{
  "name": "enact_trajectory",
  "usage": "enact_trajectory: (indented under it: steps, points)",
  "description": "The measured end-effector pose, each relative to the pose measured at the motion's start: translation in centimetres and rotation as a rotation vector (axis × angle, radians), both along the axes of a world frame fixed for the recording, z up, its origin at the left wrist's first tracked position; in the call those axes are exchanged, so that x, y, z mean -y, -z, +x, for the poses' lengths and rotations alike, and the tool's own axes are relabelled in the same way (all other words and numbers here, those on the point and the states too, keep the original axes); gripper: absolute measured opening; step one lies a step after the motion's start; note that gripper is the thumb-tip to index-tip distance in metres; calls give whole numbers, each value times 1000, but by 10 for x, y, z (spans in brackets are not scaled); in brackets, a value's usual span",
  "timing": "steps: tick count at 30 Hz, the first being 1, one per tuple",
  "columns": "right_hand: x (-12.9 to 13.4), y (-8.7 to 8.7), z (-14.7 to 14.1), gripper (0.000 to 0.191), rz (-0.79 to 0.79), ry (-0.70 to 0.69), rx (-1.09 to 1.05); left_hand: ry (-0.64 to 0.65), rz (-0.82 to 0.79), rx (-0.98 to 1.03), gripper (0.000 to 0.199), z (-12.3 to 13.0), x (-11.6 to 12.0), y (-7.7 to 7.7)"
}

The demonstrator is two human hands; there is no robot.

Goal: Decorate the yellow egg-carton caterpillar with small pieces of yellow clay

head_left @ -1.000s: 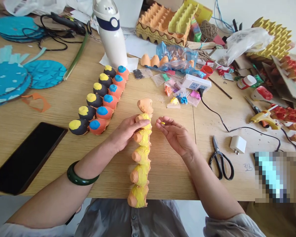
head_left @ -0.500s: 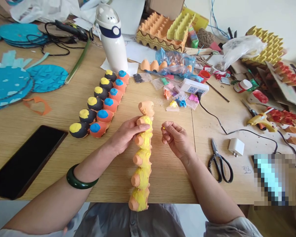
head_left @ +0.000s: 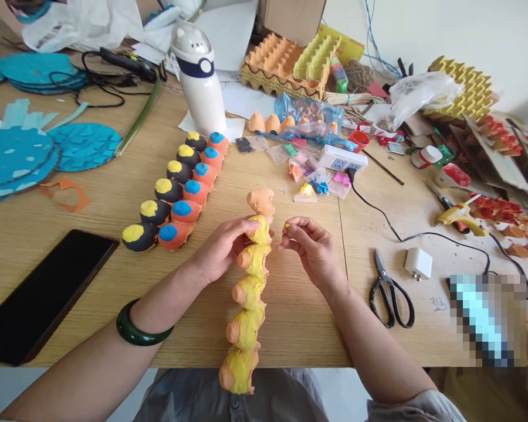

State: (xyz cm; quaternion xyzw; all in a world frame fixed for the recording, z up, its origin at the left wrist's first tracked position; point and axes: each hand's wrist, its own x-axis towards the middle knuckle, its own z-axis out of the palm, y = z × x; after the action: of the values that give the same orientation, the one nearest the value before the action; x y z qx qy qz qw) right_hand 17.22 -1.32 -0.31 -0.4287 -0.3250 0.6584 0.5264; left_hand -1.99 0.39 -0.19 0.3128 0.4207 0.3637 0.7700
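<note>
My left hand (head_left: pixel 226 246) grips a strip of orange egg-carton cups (head_left: pixel 249 293) near its far end, thumb on a cup. Yellow clay covers much of the strip's side; the farthest cup is bare orange. The strip's near end reaches past the table edge. Just right of the strip, my right hand (head_left: pixel 310 246) pinches a small bit of yellow clay (head_left: pixel 287 226) between thumb and fingertips, apart from the strip. To the left stand two finished-looking cup strips, a black one with yellow tops (head_left: pixel 155 212) and an orange-red one with blue tops (head_left: pixel 186 210).
Clay packets (head_left: pixel 305 190) lie beyond the strip, by a white power strip (head_left: pixel 343 157). Scissors (head_left: pixel 389 290), a charger (head_left: pixel 418 264) and a yellow glue gun (head_left: pixel 462 218) are at right. A phone (head_left: pixel 48 293) lies left; a white bottle (head_left: pixel 201 88) and egg trays (head_left: pixel 286 67) stand behind.
The strip has tilted, its near end shifting left and towards me. My right hand has moved slightly left, closer to the strip, still pinching the yellow clay. The view has shifted a little.
</note>
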Motion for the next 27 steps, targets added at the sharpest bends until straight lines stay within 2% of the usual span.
enact_trajectory:
  steps: [5, 12, 21, 27]
  points:
    - [3, -4, -1, 24, 58, 28, 62, 21, 102, -4, 30, 3, 3, -4]
    - [8, -8, -2, 21, 188, 95, 285, 161, 127, 8, 42, 5, 7, 0]
    - [20, -3, -7, 7, 380, 98, 610, 111, 4, 111, 42, 8, 10, -1]
    - [22, -5, -5, 9, 493, 109, 782, 111, 53, 82, 51, 8, 11, 1]
